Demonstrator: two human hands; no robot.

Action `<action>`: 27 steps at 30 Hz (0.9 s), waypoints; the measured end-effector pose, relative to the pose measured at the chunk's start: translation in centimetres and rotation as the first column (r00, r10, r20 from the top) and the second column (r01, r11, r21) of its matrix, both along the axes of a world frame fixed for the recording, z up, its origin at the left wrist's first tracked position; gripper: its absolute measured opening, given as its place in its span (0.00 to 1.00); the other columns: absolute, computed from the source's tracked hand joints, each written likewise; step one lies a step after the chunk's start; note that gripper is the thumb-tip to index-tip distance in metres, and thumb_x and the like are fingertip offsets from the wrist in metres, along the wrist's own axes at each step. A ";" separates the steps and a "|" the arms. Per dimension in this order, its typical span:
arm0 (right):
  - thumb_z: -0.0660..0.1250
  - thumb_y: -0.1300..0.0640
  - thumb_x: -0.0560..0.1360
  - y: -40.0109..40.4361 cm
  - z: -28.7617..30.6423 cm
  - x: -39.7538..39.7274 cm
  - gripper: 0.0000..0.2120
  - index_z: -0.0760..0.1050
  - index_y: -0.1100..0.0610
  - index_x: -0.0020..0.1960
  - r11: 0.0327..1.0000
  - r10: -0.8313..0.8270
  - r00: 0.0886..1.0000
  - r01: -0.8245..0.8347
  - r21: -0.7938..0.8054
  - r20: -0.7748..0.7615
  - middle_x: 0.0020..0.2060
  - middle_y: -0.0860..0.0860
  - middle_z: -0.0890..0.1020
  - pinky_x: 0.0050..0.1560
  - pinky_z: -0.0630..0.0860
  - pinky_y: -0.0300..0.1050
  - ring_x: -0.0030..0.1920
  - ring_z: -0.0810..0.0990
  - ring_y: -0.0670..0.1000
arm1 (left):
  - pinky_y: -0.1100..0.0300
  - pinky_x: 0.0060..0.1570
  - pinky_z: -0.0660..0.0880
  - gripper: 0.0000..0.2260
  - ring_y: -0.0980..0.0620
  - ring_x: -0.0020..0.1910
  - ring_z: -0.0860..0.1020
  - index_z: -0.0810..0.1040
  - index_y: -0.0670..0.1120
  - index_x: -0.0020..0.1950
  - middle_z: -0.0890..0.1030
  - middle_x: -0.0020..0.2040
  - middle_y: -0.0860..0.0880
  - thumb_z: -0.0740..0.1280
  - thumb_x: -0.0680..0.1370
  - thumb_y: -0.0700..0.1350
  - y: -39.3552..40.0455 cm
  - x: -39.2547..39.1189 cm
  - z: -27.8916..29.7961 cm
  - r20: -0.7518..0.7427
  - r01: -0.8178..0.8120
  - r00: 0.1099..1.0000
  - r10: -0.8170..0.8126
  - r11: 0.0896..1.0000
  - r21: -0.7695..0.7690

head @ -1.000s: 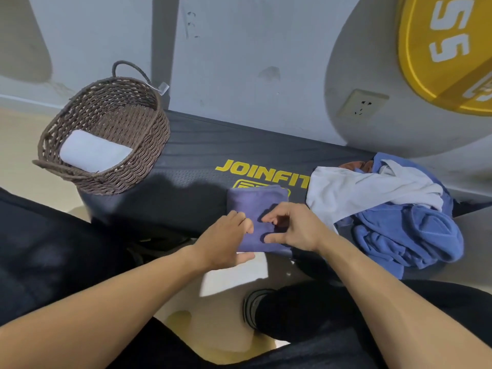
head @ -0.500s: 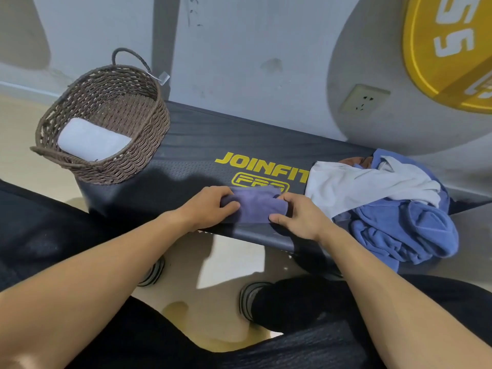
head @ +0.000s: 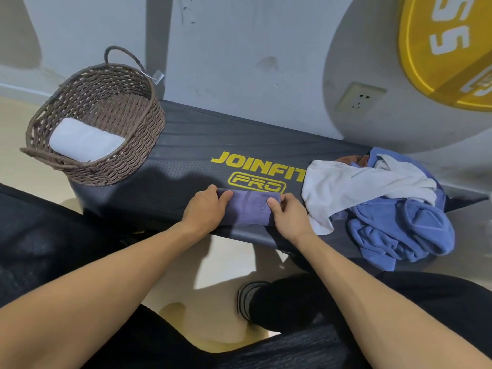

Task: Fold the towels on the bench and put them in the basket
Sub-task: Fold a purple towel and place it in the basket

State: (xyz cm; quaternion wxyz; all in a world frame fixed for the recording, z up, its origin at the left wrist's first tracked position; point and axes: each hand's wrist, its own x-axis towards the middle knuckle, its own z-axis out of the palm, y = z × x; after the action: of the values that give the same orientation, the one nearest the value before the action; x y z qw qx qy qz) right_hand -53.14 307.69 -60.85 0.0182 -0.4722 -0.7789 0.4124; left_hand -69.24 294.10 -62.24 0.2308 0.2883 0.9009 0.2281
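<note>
the folded purple cloth towel (head: 249, 209) is lain at the near edge of the black padded bench (head: 186, 145), long axis left-right. it is gripped at either end by the left hand (head: 206, 210) and right hand (head: 288, 218); the brown woven wicker basket (head: 127, 155), well apart, is nearer the left hand

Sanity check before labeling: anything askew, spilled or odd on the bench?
Little. The unfolded pile of white and blue towels droops over the bench front edge at right. The basket overhangs the bench's left end. Both hands grip the purple towel.

both hands (head: 247, 211) grip a folded purple towel (head: 249, 209) on the bench (head: 186, 153) — basket (head: 127, 166) left.
</note>
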 end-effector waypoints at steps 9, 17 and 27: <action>0.61 0.45 0.81 -1.1 -0.5 -0.9 0.16 0.71 0.59 0.50 0.989 -0.050 0.998 0.044 0.142 0.038 0.46 0.58 0.82 0.42 0.67 0.48 0.50 0.79 0.62 | 0.52 0.41 0.66 0.20 0.36 0.49 0.80 0.70 0.44 0.50 0.82 0.48 0.39 0.55 0.82 0.61 -0.1 0.2 0.0 -0.161 0.006 0.987 -0.028 0.991 -0.134; 0.69 0.41 0.75 0.3 -0.6 -0.9 0.18 0.73 0.57 0.45 0.970 -0.170 0.985 0.163 0.181 0.024 0.37 0.47 0.77 0.40 0.64 0.43 0.39 0.73 0.52 | 0.54 0.40 0.74 0.29 0.41 0.40 0.83 0.78 0.38 0.49 0.83 0.39 0.41 0.56 0.80 0.65 0.6 -1.0 1.2 -0.065 -0.005 0.998 -0.014 0.960 -0.280; 0.67 0.44 0.77 0.7 -0.7 -0.7 0.18 0.74 0.59 0.41 0.985 -0.141 0.990 0.138 0.102 0.022 0.36 0.54 0.82 0.42 0.75 0.50 0.41 0.80 0.58 | 0.59 0.29 0.78 0.27 0.46 0.45 0.81 0.79 0.38 0.56 0.82 0.51 0.42 0.77 0.69 0.58 2.1 -1.5 2.2 0.701 -0.483 0.594 0.394 0.872 -0.080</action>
State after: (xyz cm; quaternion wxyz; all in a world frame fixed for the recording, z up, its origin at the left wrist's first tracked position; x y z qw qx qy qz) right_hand -53.81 308.42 -61.57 0.0593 -0.5299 -0.7639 0.3635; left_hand -70.77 296.17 -60.04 0.4723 -0.0374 0.7729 0.4221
